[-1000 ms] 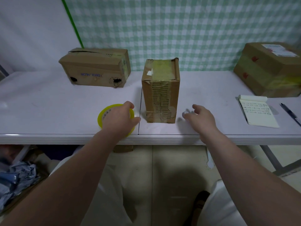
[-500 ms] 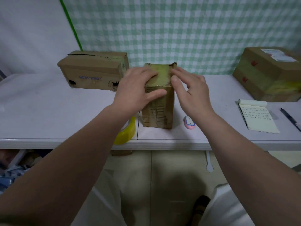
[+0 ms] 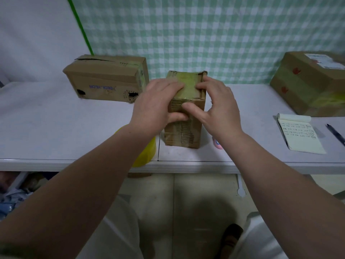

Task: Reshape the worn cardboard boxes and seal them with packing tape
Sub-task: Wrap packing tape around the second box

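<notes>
1. Far to the left on the white table (image 3: 46, 126), a long cardboard box (image 3: 106, 79) lies on its side near the wall. Its top seam is split open and two ragged holes show in its front face.
2. Next, a yellow roll of packing tape (image 3: 147, 155) sits at the table's front edge, partly hidden behind the left forearm.
3. The left hand (image 3: 155, 103) grips the upper left corner of the upright box, its fingers lying over the taped top and its thumb curled onto the front face.
4. The upright box (image 3: 183, 135), worn and covered in old yellowed tape, stands on end at the middle of the table between the two hands, just back from the front edge.
5. The right hand (image 3: 218, 107) clasps the box's upper right corner, with its fingertips on the top edge and its thumb pressed against the front face.
6. A small pink object (image 3: 217, 144) lies just right of the box's base, half hidden by the right wrist.
7. Further right, an open notepad (image 3: 300, 135) with handwriting lies flat, and a dark pen (image 3: 336, 134) rests beside it.
8. At the far right, a large taped box (image 3: 309, 85) sits against the checked backdrop.
</notes>
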{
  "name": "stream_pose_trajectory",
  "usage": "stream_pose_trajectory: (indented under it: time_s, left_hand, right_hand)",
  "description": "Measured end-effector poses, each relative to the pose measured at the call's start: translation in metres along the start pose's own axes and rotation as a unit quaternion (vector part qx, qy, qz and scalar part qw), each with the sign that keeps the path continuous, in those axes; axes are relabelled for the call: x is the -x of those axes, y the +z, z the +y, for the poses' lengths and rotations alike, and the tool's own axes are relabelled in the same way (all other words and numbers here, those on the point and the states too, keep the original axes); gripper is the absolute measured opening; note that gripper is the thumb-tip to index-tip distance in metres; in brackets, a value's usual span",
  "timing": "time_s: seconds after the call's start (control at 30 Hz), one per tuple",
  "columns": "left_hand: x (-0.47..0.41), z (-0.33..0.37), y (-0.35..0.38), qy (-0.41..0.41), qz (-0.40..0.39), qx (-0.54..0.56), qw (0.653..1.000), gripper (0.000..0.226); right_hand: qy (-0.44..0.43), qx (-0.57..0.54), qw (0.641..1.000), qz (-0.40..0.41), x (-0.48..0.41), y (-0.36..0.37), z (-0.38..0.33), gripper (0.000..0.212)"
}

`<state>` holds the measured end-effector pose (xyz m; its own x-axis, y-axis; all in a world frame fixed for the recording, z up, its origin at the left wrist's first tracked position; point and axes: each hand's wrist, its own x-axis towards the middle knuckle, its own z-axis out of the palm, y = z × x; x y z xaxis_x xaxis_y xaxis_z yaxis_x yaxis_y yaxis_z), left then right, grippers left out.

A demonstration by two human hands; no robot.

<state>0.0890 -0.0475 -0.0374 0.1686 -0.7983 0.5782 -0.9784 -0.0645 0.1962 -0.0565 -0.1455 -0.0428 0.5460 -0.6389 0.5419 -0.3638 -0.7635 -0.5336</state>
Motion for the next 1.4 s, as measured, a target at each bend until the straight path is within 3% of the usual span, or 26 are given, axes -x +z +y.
stream_pose_trajectory:
  time_s: [0.47,0.6,0.7,0.77,0.9,0.97,1.03,1.1,1.2,1.27,1.33,1.4]
  left_hand:
    - [0.006,-0.004,-0.010,-0.005,-0.060,0.001,0.998,0.093]
    - [0.012,0.008,-0.019,-0.054,-0.072,0.107,0.990,0.075]
    - [0.013,0.023,-0.028,-0.138,-0.007,0.214,0.967,0.037]
    - [0.009,0.032,-0.033,-0.197,0.028,0.257,0.946,0.027]
    - [-0.001,0.031,-0.044,-0.314,0.000,0.261,0.913,0.071]
    - [-0.002,0.026,-0.053,-0.363,-0.037,0.359,0.859,0.081]
    - [-0.001,0.022,-0.059,-0.378,-0.101,0.421,0.818,0.064]
    - [0.002,0.021,-0.061,-0.363,-0.137,0.426,0.818,0.049]
    - [0.005,0.024,-0.062,-0.345,-0.174,0.410,0.826,0.050]
    - [0.009,0.028,-0.065,-0.329,-0.210,0.406,0.826,0.062]
    - [0.013,0.033,-0.068,-0.298,-0.248,0.409,0.826,0.074]
    - [0.019,0.039,-0.069,-0.239,-0.283,0.409,0.834,0.069]
  right_hand:
    - [-0.007,0.045,0.998,-0.037,0.012,0.005,-0.004,0.081]
    - [0.013,-0.086,0.995,-0.057,0.020,-0.001,-0.012,0.070]
    - [0.073,-0.235,0.968,-0.058,0.029,-0.008,-0.024,0.038]
    - [0.103,-0.315,0.943,-0.041,0.031,-0.011,-0.027,0.021]
    - [0.128,-0.409,0.903,-0.039,0.035,-0.014,-0.031,0.015]
    - [0.131,-0.430,0.892,-0.052,0.040,-0.017,-0.031,0.020]
    - [0.147,-0.461,0.873,-0.062,0.043,-0.021,-0.030,0.030]
    - [0.191,-0.496,0.844,-0.072,0.047,-0.025,-0.031,0.036]
    - [0.277,-0.474,0.827,-0.125,0.055,-0.025,-0.027,0.033]
    - [0.326,-0.481,0.793,-0.185,0.060,-0.022,-0.026,0.051]
    - [0.389,-0.525,0.729,-0.206,0.061,-0.019,-0.022,0.074]
    - [0.439,-0.522,0.701,-0.209,0.061,-0.019,-0.016,0.086]
